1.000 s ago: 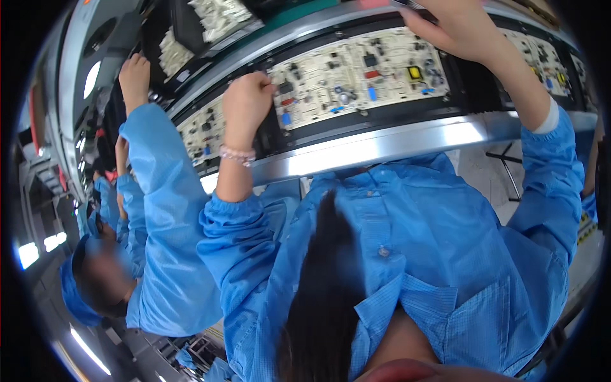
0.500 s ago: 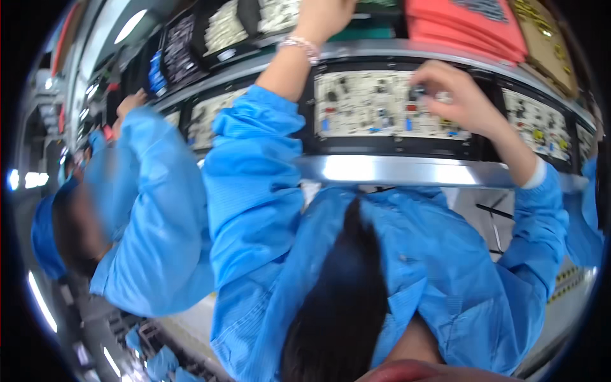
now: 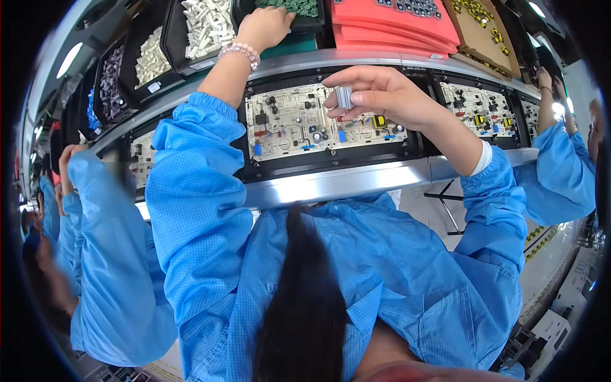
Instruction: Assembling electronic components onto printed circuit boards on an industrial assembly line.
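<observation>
My right hand (image 3: 389, 94) hovers over the right part of a cream circuit board (image 3: 289, 130). Its thumb and fingers pinch a small silver finned heat sink (image 3: 344, 97). The board carries black, blue, red and yellow parts and lies in a black frame (image 3: 331, 160). My left hand (image 3: 263, 28), with a beaded bracelet (image 3: 240, 55) at the wrist, reaches to a bin of small green components (image 3: 299, 6). Its fingers are bent close together at the edge of the pile. Whatever lies under those fingertips is hidden.
Bins of white parts (image 3: 209, 28) and purple-grey parts (image 3: 112, 86) stand to the left. Dark components rest on stacked pink foam sheets (image 3: 394, 32), beside a cardboard tray (image 3: 487, 35). A metal rail (image 3: 337, 183) runs in front. Co-workers' sleeves (image 3: 118, 254) flank me.
The view has shifted, so the bench appears farther left and lower. The heat sink now shows plainly in my right hand, above the board. My left hand has come into view at the green components.
</observation>
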Motion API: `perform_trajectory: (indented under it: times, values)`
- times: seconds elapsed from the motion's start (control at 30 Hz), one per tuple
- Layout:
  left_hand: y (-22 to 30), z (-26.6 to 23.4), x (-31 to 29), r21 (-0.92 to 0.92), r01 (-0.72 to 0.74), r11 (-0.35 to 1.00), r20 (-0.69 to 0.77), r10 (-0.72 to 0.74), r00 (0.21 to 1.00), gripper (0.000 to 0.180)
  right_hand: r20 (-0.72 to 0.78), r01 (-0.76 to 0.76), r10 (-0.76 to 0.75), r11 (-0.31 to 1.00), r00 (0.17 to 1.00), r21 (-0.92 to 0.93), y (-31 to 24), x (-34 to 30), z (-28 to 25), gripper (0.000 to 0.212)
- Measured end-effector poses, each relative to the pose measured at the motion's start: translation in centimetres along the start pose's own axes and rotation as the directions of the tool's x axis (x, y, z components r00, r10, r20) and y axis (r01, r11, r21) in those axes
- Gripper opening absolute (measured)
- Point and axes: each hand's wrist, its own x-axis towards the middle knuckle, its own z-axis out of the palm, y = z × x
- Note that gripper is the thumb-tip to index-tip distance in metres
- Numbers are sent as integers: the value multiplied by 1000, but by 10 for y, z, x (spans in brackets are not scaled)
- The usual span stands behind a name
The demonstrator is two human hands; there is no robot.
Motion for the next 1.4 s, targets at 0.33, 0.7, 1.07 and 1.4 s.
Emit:
perform_trajectory:
  times: [0.33, 0.7, 1.07, 1.4]
  values:
    - [-17, 13, 0, -199, 103, 974, 215, -59, 975, 45, 8, -30, 29, 975, 1000, 221, 5, 11, 3, 34]
    - [-4, 1, -38, -62, -36, 997, -219, 22, 975, 14, -111, -35, -71, 672, 991, -740, 16, 44, 13, 21]
    - [-3, -41, -64, -149, -156, 977, -314, 103, 944, 18, 44, 55, -34, 623, 998, -780, 38, 60, 11, 24]
    - [3, -59, -83, -440, 12, 898, -254, -137, 957, 17, 66, -5, 129, 483, 989, -876, 24, 78, 16, 25]
